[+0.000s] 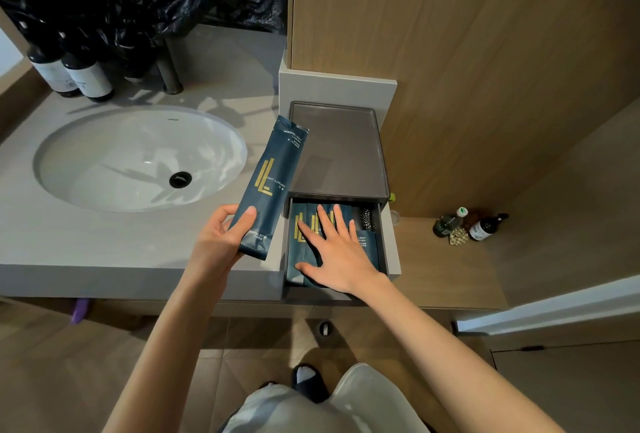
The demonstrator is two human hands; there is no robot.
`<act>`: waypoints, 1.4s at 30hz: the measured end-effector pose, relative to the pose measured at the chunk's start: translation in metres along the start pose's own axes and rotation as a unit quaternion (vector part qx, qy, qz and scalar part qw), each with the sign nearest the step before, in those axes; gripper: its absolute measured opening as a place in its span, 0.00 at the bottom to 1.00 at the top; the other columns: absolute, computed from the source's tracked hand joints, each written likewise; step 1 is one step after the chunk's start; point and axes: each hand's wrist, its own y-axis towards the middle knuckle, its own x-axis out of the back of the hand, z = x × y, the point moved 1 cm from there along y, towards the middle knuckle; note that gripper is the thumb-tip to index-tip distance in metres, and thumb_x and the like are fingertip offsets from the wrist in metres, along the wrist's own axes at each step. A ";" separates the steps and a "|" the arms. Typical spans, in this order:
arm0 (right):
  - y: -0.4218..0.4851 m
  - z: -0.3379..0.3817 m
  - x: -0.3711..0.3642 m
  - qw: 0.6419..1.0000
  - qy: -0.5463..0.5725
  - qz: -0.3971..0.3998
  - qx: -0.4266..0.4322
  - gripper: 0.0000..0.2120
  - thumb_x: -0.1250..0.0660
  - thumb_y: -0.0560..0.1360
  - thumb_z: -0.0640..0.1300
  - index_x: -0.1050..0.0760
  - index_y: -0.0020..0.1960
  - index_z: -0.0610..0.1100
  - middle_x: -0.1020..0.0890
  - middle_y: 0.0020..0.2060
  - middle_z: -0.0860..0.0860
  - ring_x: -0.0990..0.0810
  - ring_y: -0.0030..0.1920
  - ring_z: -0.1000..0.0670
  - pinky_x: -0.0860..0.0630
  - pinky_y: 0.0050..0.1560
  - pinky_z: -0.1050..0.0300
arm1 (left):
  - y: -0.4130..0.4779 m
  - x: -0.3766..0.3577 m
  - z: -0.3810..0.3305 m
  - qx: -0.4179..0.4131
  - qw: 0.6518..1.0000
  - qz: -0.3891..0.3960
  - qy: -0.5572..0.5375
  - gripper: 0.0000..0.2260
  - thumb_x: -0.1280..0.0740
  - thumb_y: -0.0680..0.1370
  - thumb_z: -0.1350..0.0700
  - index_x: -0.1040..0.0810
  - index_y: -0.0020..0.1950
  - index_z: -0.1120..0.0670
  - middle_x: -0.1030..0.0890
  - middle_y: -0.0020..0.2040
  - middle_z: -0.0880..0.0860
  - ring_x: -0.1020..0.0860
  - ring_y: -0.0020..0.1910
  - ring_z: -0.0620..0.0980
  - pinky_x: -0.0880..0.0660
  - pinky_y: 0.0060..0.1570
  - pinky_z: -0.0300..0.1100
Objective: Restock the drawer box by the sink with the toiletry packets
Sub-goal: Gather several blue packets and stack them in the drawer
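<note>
A grey drawer box (337, 152) sits on the desk (114, 242) right of the oval sink (104, 169), its drawer pulled open. The right hand (337, 252) lies flat, fingers spread, on dark blue toiletry packets (298, 252) inside. The left hand (221, 235) grips another dental kit packet (268, 186) just left of the box.

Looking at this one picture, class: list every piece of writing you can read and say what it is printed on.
"MODERN LIGHT LUXURY": top of the dark blue packet in the left hand.
"LIGHT LUXURY": middle of that packet, beside a gold mark.
"DENTAL KIT": its lower end, the first letter covered by the thumb.
"LIGHT LUXURY": a packet in the drawer, partly hidden by the right hand.
Bottle labels and sink mark: too small.
</note>
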 end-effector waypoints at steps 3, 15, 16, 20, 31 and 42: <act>0.000 -0.002 0.002 1.000 0.010 0.008 0.001 0.38 0.43 0.75 0.66 0.56 0.78 0.56 0.61 0.78 0.45 0.68 0.76 0.40 0.61 0.74 0.37 | 0.000 -0.001 0.000 -0.006 1.000 0.004 0.001 0.03 0.37 0.79 0.56 0.27 0.50 0.54 0.19 0.42 0.53 0.20 0.35 0.45 0.23 0.39 0.38; -0.015 -0.009 0.019 0.991 0.134 0.008 -0.011 0.32 0.45 0.78 0.64 0.51 0.78 0.57 0.54 0.79 0.51 0.59 0.78 0.47 0.55 0.77 0.45 | -0.003 -0.014 0.003 -0.017 0.999 0.036 0.018 0.03 0.37 0.79 0.56 0.27 0.50 0.55 0.19 0.41 0.54 0.21 0.36 0.49 0.24 0.37 0.41; -0.021 -0.009 0.025 0.982 0.189 -0.023 -0.015 0.29 0.44 0.79 0.62 0.45 0.77 0.56 0.48 0.78 0.52 0.54 0.78 0.50 0.52 0.76 0.47 | -0.004 -0.016 0.003 -0.015 0.999 0.039 0.016 0.03 0.37 0.79 0.56 0.27 0.50 0.55 0.19 0.40 0.54 0.21 0.36 0.49 0.24 0.36 0.41; -0.047 -0.006 0.053 0.874 0.433 -0.204 -0.077 0.16 0.39 0.80 0.50 0.25 0.66 0.50 0.22 0.62 0.56 0.26 0.63 0.60 0.30 0.68 0.55 | -0.009 -0.023 0.007 0.005 0.998 0.062 0.016 0.03 0.36 0.79 0.57 0.26 0.48 0.56 0.18 0.37 0.53 0.21 0.33 0.49 0.24 0.35 0.43; -0.070 -0.017 0.078 0.634 0.703 -0.266 -0.179 0.14 0.30 0.74 0.36 0.22 0.59 0.43 0.14 0.45 0.45 0.14 0.45 0.51 0.18 0.43 0.59 | -0.028 -0.057 0.019 0.051 0.962 0.218 0.154 0.05 0.33 0.77 0.54 0.27 0.45 0.54 0.20 0.36 0.51 0.24 0.35 0.46 0.29 0.33 0.34; -0.086 -0.048 0.059 0.729 0.595 -0.286 -0.181 0.06 0.28 0.73 0.41 0.18 0.50 0.46 0.14 0.40 0.48 0.15 0.41 0.50 0.17 0.44 0.54 | -0.032 -0.069 0.017 0.062 0.965 0.211 0.141 0.08 0.33 0.76 0.61 0.22 0.40 0.50 0.18 0.29 0.45 0.19 0.30 0.42 0.24 0.29 0.33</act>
